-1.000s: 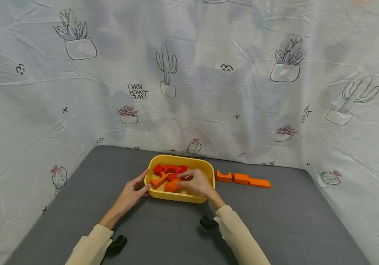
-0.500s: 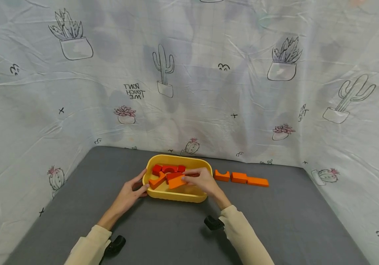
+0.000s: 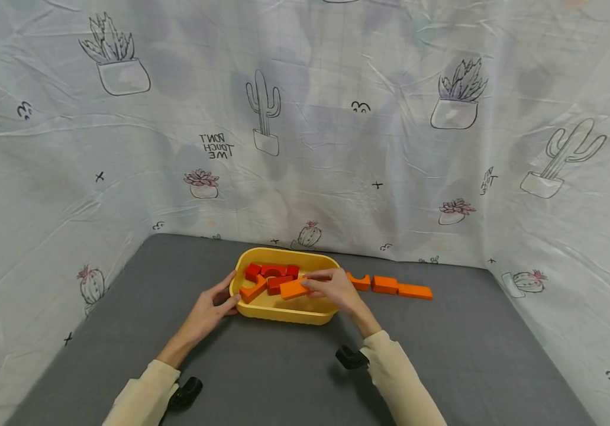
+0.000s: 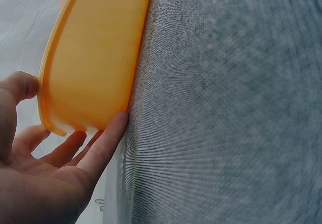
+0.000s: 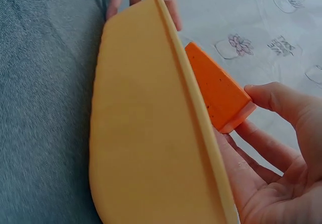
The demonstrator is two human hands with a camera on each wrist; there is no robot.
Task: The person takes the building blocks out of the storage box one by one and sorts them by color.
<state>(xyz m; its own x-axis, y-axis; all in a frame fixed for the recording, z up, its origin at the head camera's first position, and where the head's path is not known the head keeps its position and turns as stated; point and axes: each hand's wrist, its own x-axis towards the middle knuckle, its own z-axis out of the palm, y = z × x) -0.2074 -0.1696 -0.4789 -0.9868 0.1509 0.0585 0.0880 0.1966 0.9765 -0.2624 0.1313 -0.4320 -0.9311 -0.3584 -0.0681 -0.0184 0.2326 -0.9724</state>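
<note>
On the grey table (image 3: 267,373) we see the yellow tray (image 3: 278,315), a row of orange blocks (image 3: 385,285) to its right. Our left hand (image 3: 211,306) holds the tray's left end; our right hand (image 3: 338,292), nearer the row, pinches one loose block (image 3: 291,289) over the tray, its long axis running leftward from that hand.

I see a gray table (image 3: 262,378). Past its far edge hangs a white, wrinkly cloth (image 3: 315,171), which runs along the left and right edges too. It has drawings (image 3: 459,97) of plants in pots and some backward words (image 3: 216,146). The light looks soft.
</note>
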